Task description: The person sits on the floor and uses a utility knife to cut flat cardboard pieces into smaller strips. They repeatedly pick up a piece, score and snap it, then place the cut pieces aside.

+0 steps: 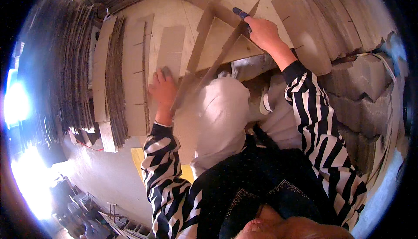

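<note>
My right hand [264,33] is closed on a cardboard divider [226,19], made of slotted strips that cross one another and stand on edge. Dark covers wrap some of its fingertips, and one finger stretches along the top of a strip. Two long strips of the divider run back toward my lap. My left hand [163,89], slightly blurred, has its bent fingers on the near end of a flat cardboard strip [171,43]; its thumb is hidden. Left of that hand lie more slotted cardboard strips [138,78].
The wooden work table [163,6] spans the far side. Tall cardboard stacks [61,60] stand at the left, with a narrower stack [114,73] beside them. More cardboard sheets [305,26] are piled at the right. My knee [222,108] sits close under the table edge.
</note>
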`<state>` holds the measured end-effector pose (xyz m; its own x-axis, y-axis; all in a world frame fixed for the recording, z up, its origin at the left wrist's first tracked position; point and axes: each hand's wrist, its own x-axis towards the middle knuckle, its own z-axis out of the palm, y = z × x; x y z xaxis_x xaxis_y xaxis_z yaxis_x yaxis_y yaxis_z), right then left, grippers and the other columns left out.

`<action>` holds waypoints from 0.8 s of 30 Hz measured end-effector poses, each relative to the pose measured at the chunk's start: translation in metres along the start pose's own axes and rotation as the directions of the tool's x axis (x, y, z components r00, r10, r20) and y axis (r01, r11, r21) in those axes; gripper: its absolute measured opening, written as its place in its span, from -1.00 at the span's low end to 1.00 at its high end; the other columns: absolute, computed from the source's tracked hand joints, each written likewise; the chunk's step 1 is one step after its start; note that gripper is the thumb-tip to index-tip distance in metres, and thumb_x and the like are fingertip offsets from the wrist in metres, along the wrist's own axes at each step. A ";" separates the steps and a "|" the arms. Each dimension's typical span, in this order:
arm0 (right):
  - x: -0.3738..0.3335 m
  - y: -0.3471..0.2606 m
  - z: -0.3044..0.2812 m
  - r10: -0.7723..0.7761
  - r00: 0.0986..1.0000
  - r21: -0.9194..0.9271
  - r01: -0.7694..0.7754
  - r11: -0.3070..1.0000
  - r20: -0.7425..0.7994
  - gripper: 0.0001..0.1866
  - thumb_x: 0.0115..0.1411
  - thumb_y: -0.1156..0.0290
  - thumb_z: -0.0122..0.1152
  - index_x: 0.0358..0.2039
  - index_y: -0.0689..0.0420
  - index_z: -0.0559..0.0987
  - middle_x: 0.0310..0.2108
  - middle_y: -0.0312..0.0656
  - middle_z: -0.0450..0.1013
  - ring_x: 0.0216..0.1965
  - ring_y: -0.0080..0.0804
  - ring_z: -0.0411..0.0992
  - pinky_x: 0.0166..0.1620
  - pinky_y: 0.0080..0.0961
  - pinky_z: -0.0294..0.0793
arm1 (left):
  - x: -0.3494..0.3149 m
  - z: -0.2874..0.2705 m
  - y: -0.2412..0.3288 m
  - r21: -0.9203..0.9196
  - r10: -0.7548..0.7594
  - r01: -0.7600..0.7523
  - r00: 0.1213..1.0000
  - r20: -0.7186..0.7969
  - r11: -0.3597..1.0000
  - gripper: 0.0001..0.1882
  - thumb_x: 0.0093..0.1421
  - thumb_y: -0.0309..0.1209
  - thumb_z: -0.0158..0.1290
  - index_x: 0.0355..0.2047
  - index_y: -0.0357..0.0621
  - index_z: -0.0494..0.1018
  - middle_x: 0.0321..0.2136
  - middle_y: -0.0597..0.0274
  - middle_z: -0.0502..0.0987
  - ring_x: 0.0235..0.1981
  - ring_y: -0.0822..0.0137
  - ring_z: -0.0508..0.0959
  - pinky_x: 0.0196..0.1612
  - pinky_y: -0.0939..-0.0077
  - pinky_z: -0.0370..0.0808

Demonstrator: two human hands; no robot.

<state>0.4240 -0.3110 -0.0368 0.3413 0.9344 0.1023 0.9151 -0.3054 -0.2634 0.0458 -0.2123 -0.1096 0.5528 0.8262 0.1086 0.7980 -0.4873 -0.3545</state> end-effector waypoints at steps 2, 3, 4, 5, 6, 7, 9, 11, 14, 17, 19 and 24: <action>0.003 -0.001 0.008 -0.025 0.999 -0.016 0.026 1.000 0.035 -0.63 0.07 0.47 0.08 -0.05 0.02 0.49 -0.31 -0.05 0.54 -0.22 0.00 0.50 -0.23 -0.06 0.47 | -0.018 0.001 0.005 0.087 0.072 -0.061 0.989 -0.132 0.994 -0.67 0.18 -0.30 -0.02 -0.08 -0.15 0.44 0.24 0.06 0.21 0.23 0.05 0.25 0.05 -0.11 0.31; 0.004 -0.002 0.012 -0.037 0.998 -0.024 0.038 0.999 0.052 -0.63 0.06 0.46 0.09 -0.05 0.02 0.48 -0.30 -0.05 0.53 -0.20 0.01 0.50 -0.20 -0.06 0.46 | -0.023 0.001 0.004 -0.105 -0.005 0.002 0.999 -0.035 0.994 -0.69 0.17 -0.33 -0.02 -0.10 -0.15 0.45 0.22 0.06 0.23 0.21 0.05 0.27 0.04 -0.07 0.33; 0.003 0.000 0.005 -0.012 0.996 0.008 0.011 1.000 0.083 -0.62 0.06 0.49 0.07 -0.05 0.05 0.48 -0.28 -0.02 0.53 -0.19 0.02 0.49 -0.20 -0.07 0.45 | -0.017 -0.017 0.008 -0.297 -0.050 0.067 0.997 0.065 0.953 -0.72 0.16 -0.36 -0.03 -0.13 -0.16 0.46 0.20 0.05 0.25 0.19 0.05 0.29 0.03 -0.04 0.34; 0.000 -0.001 -0.006 0.011 0.993 0.040 -0.015 0.999 0.116 -0.61 0.05 0.51 0.06 -0.05 0.08 0.47 -0.26 0.00 0.52 -0.18 0.02 0.48 -0.20 -0.09 0.43 | -0.013 -0.033 0.006 -0.319 -0.057 0.075 0.996 0.064 0.945 -0.73 0.15 -0.38 -0.03 -0.14 -0.16 0.47 0.18 0.05 0.27 0.18 0.06 0.31 0.03 -0.01 0.35; -0.001 -0.003 -0.011 0.019 0.989 0.082 -0.032 0.996 0.150 -0.60 0.04 0.54 0.04 -0.05 0.11 0.46 -0.24 0.02 0.52 -0.17 0.03 0.46 -0.19 -0.10 0.42 | -0.013 -0.051 -0.001 -0.329 -0.083 0.100 0.994 0.067 0.939 -0.74 0.15 -0.40 -0.04 -0.15 -0.16 0.47 0.16 0.04 0.29 0.16 0.06 0.33 0.03 0.02 0.36; -0.006 0.011 -0.020 0.065 0.990 0.093 -0.077 0.993 0.125 -0.61 0.04 0.53 0.06 -0.05 0.12 0.46 -0.23 0.02 0.52 -0.16 0.03 0.46 -0.18 -0.12 0.42 | -0.003 -0.063 -0.001 -0.218 -0.041 0.028 0.998 -0.052 0.976 -0.74 0.15 -0.41 -0.04 -0.15 -0.15 0.47 0.14 0.04 0.30 0.14 0.08 0.34 0.04 0.05 0.35; -0.008 0.036 -0.029 0.104 0.991 0.161 -0.116 0.980 0.080 -0.63 0.05 0.52 0.08 -0.07 0.12 0.46 -0.22 0.02 0.52 -0.14 0.04 0.46 -0.15 -0.15 0.43 | 0.017 -0.097 -0.016 -0.007 -0.015 0.014 0.990 -0.141 1.000 -0.74 0.16 -0.40 -0.04 -0.15 -0.14 0.47 0.11 0.05 0.31 0.12 0.10 0.35 0.07 0.07 0.33; -0.010 0.061 -0.033 0.063 0.998 0.186 -0.064 0.980 0.012 -0.58 0.06 0.45 0.13 -0.01 0.13 0.43 -0.16 0.03 0.49 -0.10 0.04 0.44 -0.11 -0.14 0.42 | 0.038 -0.106 -0.044 0.108 -0.063 0.073 0.993 -0.096 0.991 -0.73 0.15 -0.37 -0.01 -0.13 -0.14 0.47 0.13 0.06 0.31 0.14 0.11 0.33 0.10 0.04 0.29; -0.026 0.097 -0.035 0.158 0.984 0.147 -0.145 0.978 -0.077 -0.49 0.02 0.41 0.23 0.03 0.15 0.42 0.02 0.00 0.40 0.03 0.01 0.36 0.03 -0.15 0.35 | 0.086 -0.075 -0.087 0.178 -0.107 0.117 0.992 -0.066 0.977 -0.68 0.12 -0.34 0.06 -0.11 -0.13 0.46 0.16 0.07 0.29 0.18 0.11 0.30 0.12 0.01 0.26; -0.061 0.087 -0.032 0.188 0.969 -0.136 -0.210 0.968 -0.159 -0.40 -0.01 0.39 0.28 0.10 0.12 0.37 0.17 -0.04 0.28 0.15 0.00 0.24 0.12 -0.10 0.25 | 0.070 -0.055 -0.123 0.169 -0.180 0.183 0.983 -0.030 0.969 -0.64 0.07 -0.35 0.11 -0.10 -0.15 0.46 0.18 0.08 0.28 0.19 0.13 0.29 0.11 0.03 0.26; -0.086 0.108 -0.022 0.290 0.952 -0.388 -0.305 0.870 -0.098 -0.25 0.00 0.38 0.31 0.23 0.05 0.25 0.23 -0.05 0.20 0.22 -0.01 0.17 0.17 -0.09 0.18 | 0.051 -0.069 -0.116 0.046 -0.270 0.268 0.962 0.042 0.962 -0.60 0.04 -0.37 0.13 -0.08 -0.18 0.45 0.19 0.07 0.26 0.19 0.15 0.29 0.12 0.07 0.26; -0.134 0.173 -0.024 0.262 0.916 -0.241 -0.340 0.909 -0.303 -0.38 -0.14 0.50 0.32 0.03 0.13 0.41 0.18 -0.07 0.21 0.18 0.03 0.17 0.13 0.03 0.18 | -0.021 -0.071 -0.055 -0.944 -0.099 -0.029 0.993 -0.065 0.330 -0.44 0.24 -0.23 0.03 0.18 -0.26 0.26 0.08 0.02 0.41 0.13 0.11 0.39 0.17 0.22 0.27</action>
<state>0.5423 -0.4932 -0.0731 0.6178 0.7203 0.3153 0.7676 -0.6395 -0.0432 0.0076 -0.2227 -0.0263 0.4859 0.8500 0.2034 0.4734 -0.4517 0.7562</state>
